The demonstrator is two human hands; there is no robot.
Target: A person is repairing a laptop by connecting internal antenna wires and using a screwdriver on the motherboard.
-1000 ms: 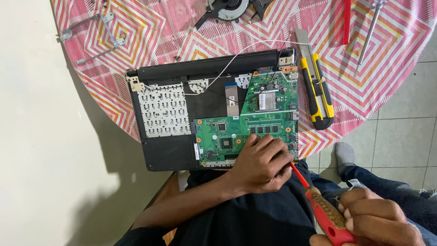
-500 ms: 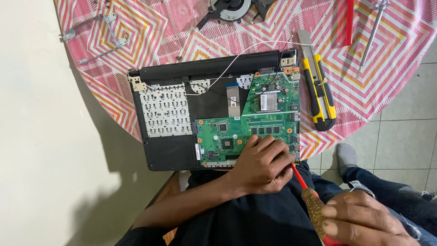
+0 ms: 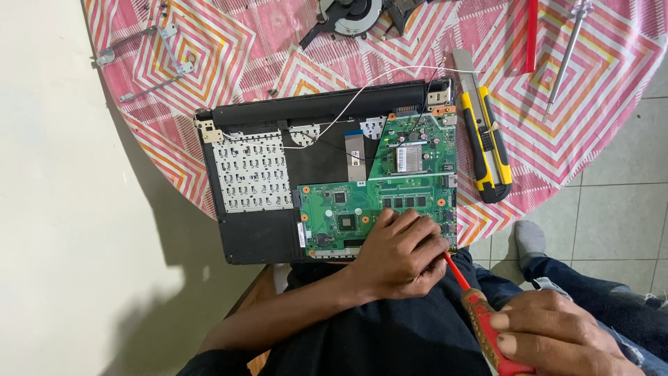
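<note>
Right hand (image 3: pixel 557 331) grips a red screwdriver (image 3: pixel 480 313), its tip hidden under the left hand (image 3: pixel 400 254). Left hand rests curled on the green board (image 3: pixel 369 205) inside the opened laptop (image 3: pixel 257 230). Beyond, a yellow knife (image 3: pixel 487 150) lies on the patterned table (image 3: pixel 591 104).

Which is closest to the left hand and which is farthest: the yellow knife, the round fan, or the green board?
From the left hand, in the head view:
1. Green circuit board, right under its fingers.
2. Yellow utility knife, up and to the right on the cloth.
3. Round fan, at the table's far edge.
</note>
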